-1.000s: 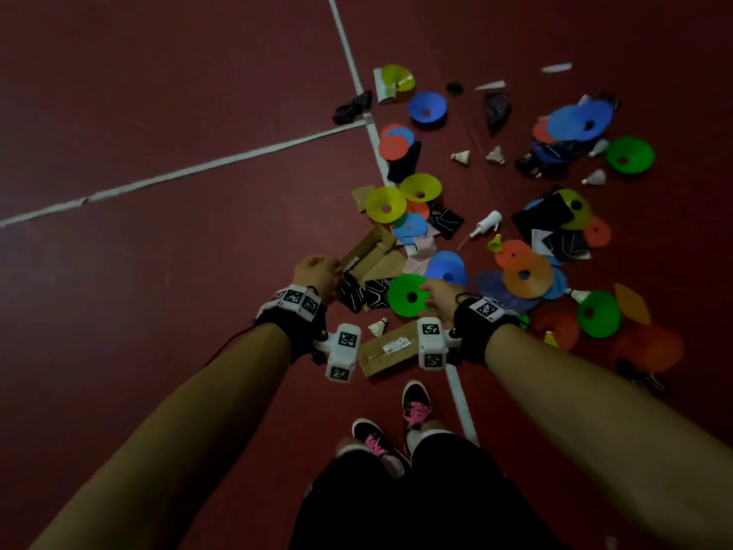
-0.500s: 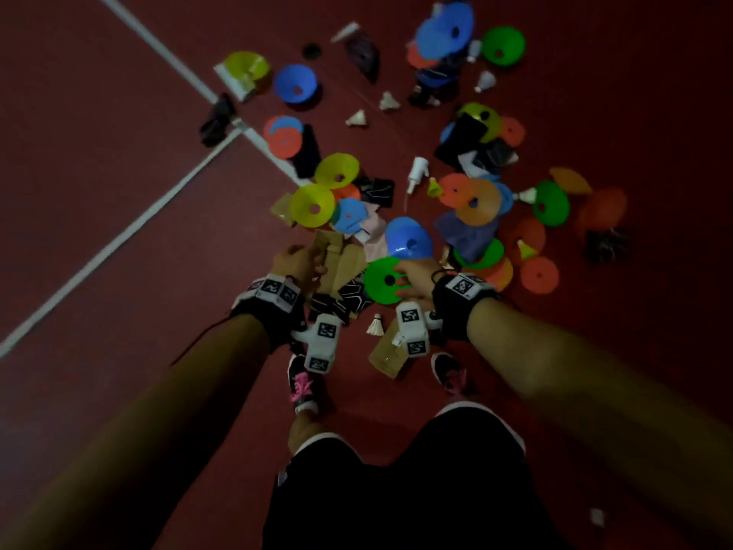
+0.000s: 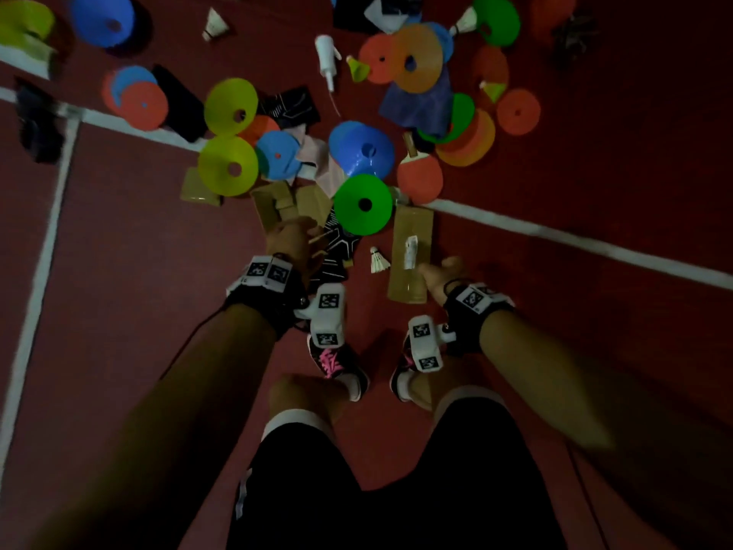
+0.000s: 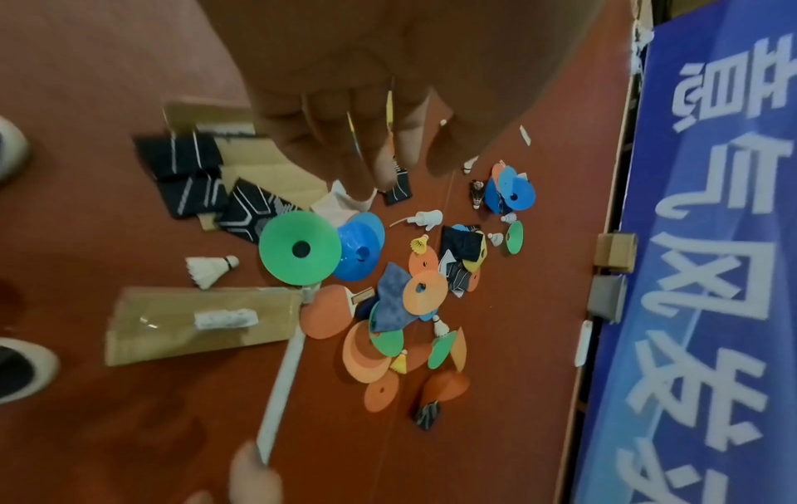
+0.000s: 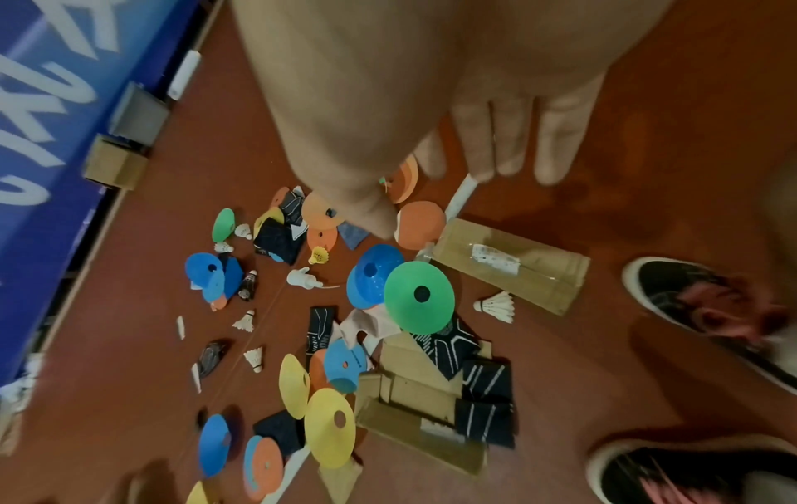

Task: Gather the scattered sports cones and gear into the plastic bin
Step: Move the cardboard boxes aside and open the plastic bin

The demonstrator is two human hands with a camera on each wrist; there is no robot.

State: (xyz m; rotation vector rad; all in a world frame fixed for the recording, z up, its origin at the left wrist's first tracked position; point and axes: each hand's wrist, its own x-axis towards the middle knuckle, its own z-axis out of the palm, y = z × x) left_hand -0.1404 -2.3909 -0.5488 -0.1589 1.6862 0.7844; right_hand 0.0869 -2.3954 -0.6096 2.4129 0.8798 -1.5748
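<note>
Hands hover with fingers loose, each grip holding nothing: left hand [image 3: 291, 242] near cardboard, right hand [image 3: 442, 273] right of green cone [image 3: 363, 204].

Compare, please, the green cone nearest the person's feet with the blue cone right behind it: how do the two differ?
The green cone sits nearer the person; the blue cone lies just beyond it. The green cone overlaps the blue cone's near edge, most clearly in the right wrist view, so the blue cone is partly hidden. The blue cone looks like a stack of two, the green cone a single one. Both are low disc cones with a centre hole, and neither hand touches them.
</note>
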